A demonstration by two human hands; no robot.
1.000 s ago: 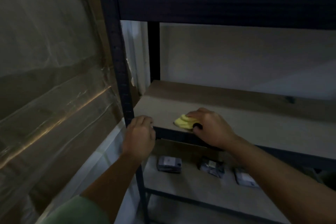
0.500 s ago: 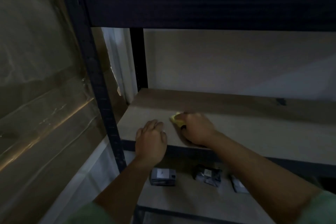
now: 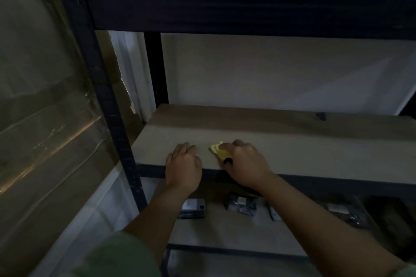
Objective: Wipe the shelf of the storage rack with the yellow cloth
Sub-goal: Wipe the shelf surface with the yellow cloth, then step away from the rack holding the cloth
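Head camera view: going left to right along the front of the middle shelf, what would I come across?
Black rack post → left hand resting on the shelf → yellow cloth → right hand pressing on the cloth → a long bare stretch of shelf board.

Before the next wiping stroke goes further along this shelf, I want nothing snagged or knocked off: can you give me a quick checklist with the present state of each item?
1. Yellow cloth under the right hand, flat on the shelf: ok.
2. Shelf surface to the right free of objects: ok.
3. Left hand resting on the front edge, clear of the cloth: ok.
4. Dark spot at the back, stain or knot: cannot tell.
5. Small packets on the lower shelf, out of the stroke's path: ok.
6. Shelf already clean: cannot tell, light is dim.
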